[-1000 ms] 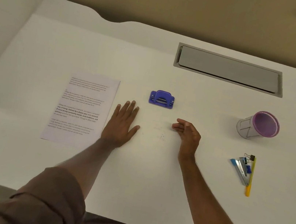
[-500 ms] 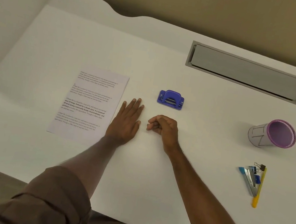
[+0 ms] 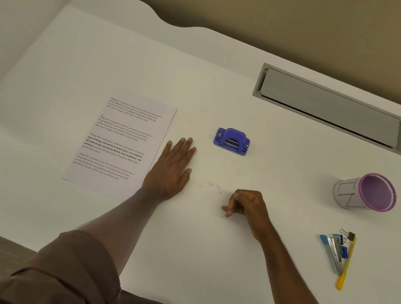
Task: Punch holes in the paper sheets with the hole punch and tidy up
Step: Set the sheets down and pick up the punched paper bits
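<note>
From the head view, the punch (image 3: 231, 141) is a small blue plastic block with a rounded lever on top and a dark slot at its front; it stands alone on the white desk (image 3: 181, 240), just beyond the two hands and touched by neither. The paper (image 3: 120, 143) lies flat to the left of it, a thin white stack with black printed paragraphs, its edges straight and a little offset at the top right corner. The left hand (image 3: 172, 171) rests palm down on the desk, fingers straight and close together, its edge just beside the paper; it holds nothing. The right hand (image 3: 248, 206) is curled loosely into a half fist with fingertips pointing left; whether something small is inside, I cannot tell. Faint pale specks lie on the desk between the hands. At the right a cup (image 3: 365, 190) lies on its side, grey with a purple mesh rim; near it a metal stapler (image 3: 334, 252), a yellow pen (image 3: 346, 264) and a black clip (image 3: 349, 236) lie together. A grey cable hatch (image 3: 330, 109) is set in the far desk.
</note>
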`<state>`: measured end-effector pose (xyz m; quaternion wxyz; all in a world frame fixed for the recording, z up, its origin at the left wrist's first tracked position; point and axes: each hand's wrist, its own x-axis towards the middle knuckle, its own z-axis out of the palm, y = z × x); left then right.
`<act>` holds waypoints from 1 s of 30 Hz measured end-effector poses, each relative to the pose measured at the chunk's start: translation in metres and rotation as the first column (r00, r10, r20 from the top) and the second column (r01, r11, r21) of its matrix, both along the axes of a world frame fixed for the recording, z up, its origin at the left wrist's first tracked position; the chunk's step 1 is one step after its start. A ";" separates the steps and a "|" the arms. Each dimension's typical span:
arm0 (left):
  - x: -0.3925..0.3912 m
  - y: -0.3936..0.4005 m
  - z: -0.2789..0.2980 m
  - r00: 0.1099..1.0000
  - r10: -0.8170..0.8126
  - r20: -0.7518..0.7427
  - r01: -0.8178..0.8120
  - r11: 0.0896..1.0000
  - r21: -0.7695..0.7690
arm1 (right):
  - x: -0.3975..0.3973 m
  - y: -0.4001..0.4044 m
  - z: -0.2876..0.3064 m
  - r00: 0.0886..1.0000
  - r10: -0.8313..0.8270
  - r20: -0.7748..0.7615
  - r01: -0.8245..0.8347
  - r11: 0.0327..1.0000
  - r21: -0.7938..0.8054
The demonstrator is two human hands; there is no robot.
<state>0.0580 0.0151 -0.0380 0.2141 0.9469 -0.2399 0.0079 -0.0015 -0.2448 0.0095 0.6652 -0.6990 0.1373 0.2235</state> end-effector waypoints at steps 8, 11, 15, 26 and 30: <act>0.001 0.001 0.000 1.000 0.004 -0.026 -0.004 1.000 0.020 | 0.051 0.047 -0.004 0.992 -0.024 0.128 0.030 0.998 -0.050; 0.001 0.001 0.000 0.999 0.007 -0.035 -0.006 1.000 0.017 | 0.049 0.043 -0.004 0.995 -0.005 0.099 0.006 1.000 -0.011; 0.001 0.000 -0.001 0.999 0.016 -0.031 -0.015 1.000 0.019 | 0.018 0.049 -0.005 0.995 -0.058 0.081 0.047 0.990 0.133; 0.001 -0.001 0.001 0.998 0.022 -0.052 -0.021 0.999 0.027 | -0.009 0.112 -0.016 0.912 -0.292 0.288 0.260 0.955 0.144; 0.000 0.000 0.001 0.999 0.026 -0.041 -0.025 1.000 0.016 | 0.009 0.089 -0.015 0.865 -0.396 0.309 0.369 0.918 0.142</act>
